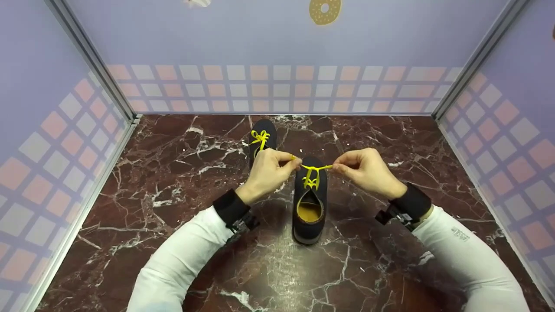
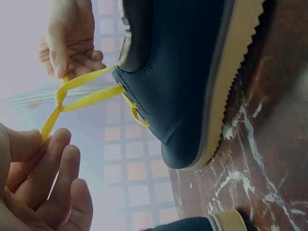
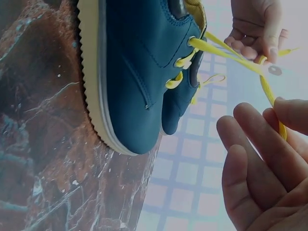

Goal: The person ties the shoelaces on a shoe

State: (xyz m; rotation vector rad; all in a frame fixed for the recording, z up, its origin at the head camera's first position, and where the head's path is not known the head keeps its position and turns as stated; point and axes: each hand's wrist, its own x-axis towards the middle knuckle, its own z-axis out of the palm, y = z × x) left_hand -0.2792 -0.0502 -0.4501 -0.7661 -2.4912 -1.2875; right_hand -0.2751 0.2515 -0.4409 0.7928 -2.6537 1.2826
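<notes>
A dark blue shoe (image 1: pixel 311 227) with a yellow insole stands upright on the marbled surface, its toe pointing away from me. Its yellow shoelace (image 1: pixel 313 168) is raised above the tongue, the two ends crossed over each other and stretched sideways. My left hand (image 1: pixel 273 171) pinches one end between thumb and index finger, left of the shoe. Over on the right, my right hand (image 1: pixel 368 169) pinches the other end the same way. The left wrist view shows the crossing of the shoelace (image 2: pixel 60 106) clear of the eyelets, between both hands.
Farther back and to the left stands a second dark shoe (image 1: pixel 265 126) with its yellow lace tied in a bow (image 1: pixel 260 138); my left hand partly covers it. Low walls with pink and white squares (image 1: pixel 282 89) enclose the marbled surface (image 1: pixel 173 195) at the back and sides.
</notes>
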